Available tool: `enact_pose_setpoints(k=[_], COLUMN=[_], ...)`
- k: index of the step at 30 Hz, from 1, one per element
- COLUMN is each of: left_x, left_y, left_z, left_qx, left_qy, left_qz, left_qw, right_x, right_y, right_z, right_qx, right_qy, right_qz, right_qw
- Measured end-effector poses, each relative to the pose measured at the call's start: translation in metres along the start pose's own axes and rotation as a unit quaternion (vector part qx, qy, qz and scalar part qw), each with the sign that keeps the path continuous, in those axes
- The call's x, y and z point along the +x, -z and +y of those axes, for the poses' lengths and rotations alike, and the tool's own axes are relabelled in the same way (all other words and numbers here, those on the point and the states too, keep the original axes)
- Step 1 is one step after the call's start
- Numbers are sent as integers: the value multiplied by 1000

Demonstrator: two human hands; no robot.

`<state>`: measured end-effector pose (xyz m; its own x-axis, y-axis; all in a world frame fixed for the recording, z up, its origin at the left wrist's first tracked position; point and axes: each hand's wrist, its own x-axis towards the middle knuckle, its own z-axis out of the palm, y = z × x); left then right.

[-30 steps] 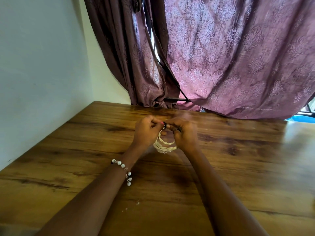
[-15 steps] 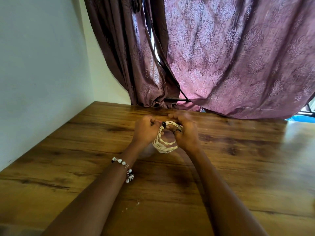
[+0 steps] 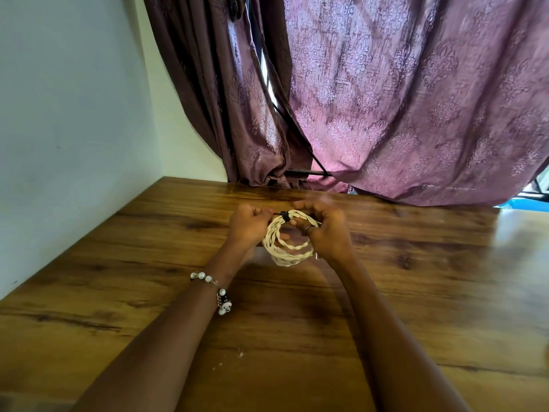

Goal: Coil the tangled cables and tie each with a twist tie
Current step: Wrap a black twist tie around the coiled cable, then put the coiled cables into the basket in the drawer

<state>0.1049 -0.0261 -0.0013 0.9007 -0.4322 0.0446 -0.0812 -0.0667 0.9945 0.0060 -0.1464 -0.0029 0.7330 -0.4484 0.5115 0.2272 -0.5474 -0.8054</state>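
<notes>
Both hands meet over the middle of the wooden surface [image 3: 416, 278], toward its far side.

Cable [image 3: 286, 243]: cream, twisted, wound into a coil of several loops, held up between the hands. Whether its lower loops touch the surface cannot be told.

Twist tie [image 3: 285, 215]: dark, wrapped round the far top of the coil, between the two hands.

Left hand [image 3: 248, 226]: fingers curled, grip clamped on the end of the twist tie at the coil's upper left; thumb and fingertips pinch just beside the dark wrap. A bead bracelet [image 3: 212, 288] sits on the left wrist.

Right hand [image 3: 325, 230]: fingers curled round the right side of the coil, grip clamped on the cable, with fingertips close to the tie. A ring [image 3: 308, 228] shows on one finger. The far fingers are blurred.

Surroundings: pale wall [image 3: 68, 129] on the left; patterned mauve curtain [image 3: 401, 99] hanging past the far edge of the surface. A few small pale crumbs [image 3: 240, 353] lie on the surface near the camera, between the forearms.
</notes>
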Motion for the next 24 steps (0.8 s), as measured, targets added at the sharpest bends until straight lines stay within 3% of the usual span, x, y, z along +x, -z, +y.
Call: enact_pose_setpoints(k=[4, 7, 11, 17, 24], left_x=[-10, -16, -21, -32, -76], left_y=[4, 3, -1, -3, -72], left_z=[13, 17, 17, 22, 20], left_qx=[-117, -176, -201, -145, -133], left_qy=[14, 36, 64, 76, 111], left_qz=[-27, -30, -51, -172, -262], left_qw=[993, 983, 976, 971, 949], right_x=[0, -2, -6, -20, -73], right_y=[6, 15, 25, 52, 126], right_z=[-3, -5, -7, -19, -30], right_qx=[83, 140, 113, 122, -17], right_qy=[-54, -140, -200, -240, -291], right_qz=[0, -27, -33, 27, 112], right_qw=[995, 980, 973, 963, 950])
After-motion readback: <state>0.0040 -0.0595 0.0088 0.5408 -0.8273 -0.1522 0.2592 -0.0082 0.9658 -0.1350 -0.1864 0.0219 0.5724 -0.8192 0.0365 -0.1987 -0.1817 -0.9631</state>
